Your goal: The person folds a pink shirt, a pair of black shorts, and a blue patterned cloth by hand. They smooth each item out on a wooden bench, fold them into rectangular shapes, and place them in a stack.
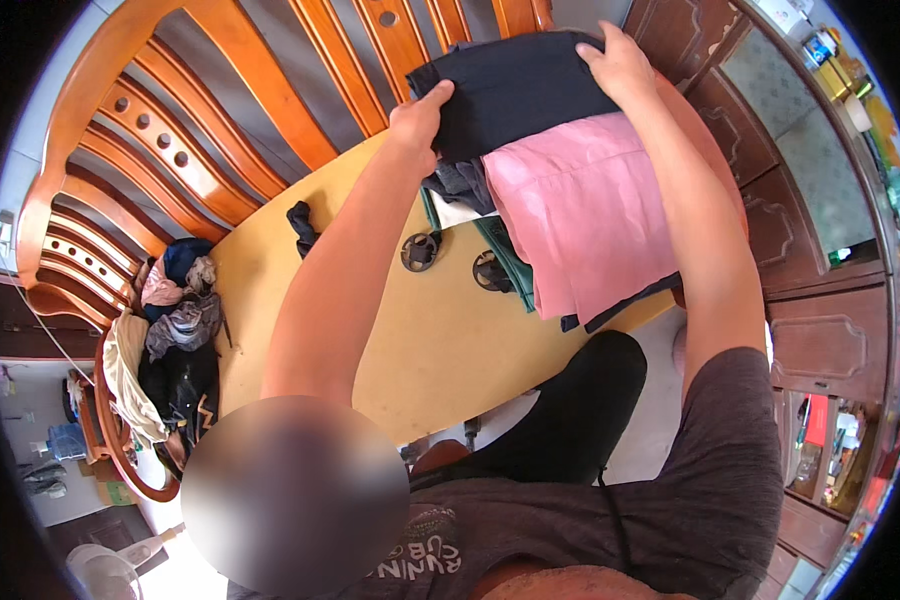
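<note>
A folded black garment (pixel 521 94) lies at the far end of a pile of clothes, partly over a folded pink garment (pixel 581 210). My left hand (pixel 420 124) holds its left edge, thumb on top. At its far right corner, my right hand (pixel 619 67) grips the cloth between thumb and fingers. Below the black garment's left part, dark grey cloth (pixel 461 184) sticks out. A green garment (pixel 516 262) shows beneath the pink one. Two round black plastic pieces (pixel 421 252) lie left of the pile, one partly against the green cloth.
The pile rests on a yellowish board (pixel 435 360) on a wooden slatted bench (pixel 270 90). A small black cloth (pixel 301 227) lies beyond my left forearm. Crumpled clothes (pixel 184 322) are heaped by the left armrest. Brown cabinets (pixel 825 345) stand on the right.
</note>
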A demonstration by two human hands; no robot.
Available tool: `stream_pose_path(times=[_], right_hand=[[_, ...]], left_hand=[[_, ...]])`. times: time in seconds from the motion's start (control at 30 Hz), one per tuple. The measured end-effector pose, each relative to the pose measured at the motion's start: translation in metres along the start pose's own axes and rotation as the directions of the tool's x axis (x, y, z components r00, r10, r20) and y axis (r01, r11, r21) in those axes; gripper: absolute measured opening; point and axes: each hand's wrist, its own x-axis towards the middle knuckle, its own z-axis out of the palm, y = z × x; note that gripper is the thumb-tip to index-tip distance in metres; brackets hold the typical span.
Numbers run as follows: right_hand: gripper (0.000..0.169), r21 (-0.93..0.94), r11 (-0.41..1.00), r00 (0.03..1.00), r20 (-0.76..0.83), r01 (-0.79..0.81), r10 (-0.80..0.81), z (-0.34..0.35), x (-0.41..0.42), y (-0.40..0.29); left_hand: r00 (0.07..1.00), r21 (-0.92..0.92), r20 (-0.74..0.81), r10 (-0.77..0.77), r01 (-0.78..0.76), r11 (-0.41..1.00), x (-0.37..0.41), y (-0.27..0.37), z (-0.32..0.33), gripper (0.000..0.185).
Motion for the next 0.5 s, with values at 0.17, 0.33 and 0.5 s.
stream_pose_path(times=[0.17,0.33,0.5], right_hand=[[0.061,-0.528,0.738,0.850,-0.056,0.420,-0.524,-0.001,-0.036,-0.042],[0.077,0.067,0.996,0.883,0.462,0.061,-0.085,0.025,-0.012,0.002],[0.065,-0.168,0.923,0.922,0.242,0.345,-0.301,0.016,-0.002,-0.018]], left_hand=[[0.998,0.004,-0.023,0.065,-0.065,0.998,-0.005,-0.006,-0.006,0.060],[0.999,-0.063,-0.036,-0.021,0.019,0.998,0.001,-0.014,0.012,0.072],[0.971,0.039,-0.131,0.202,-0.198,0.979,-0.060,-0.031,-0.021,0.045]])
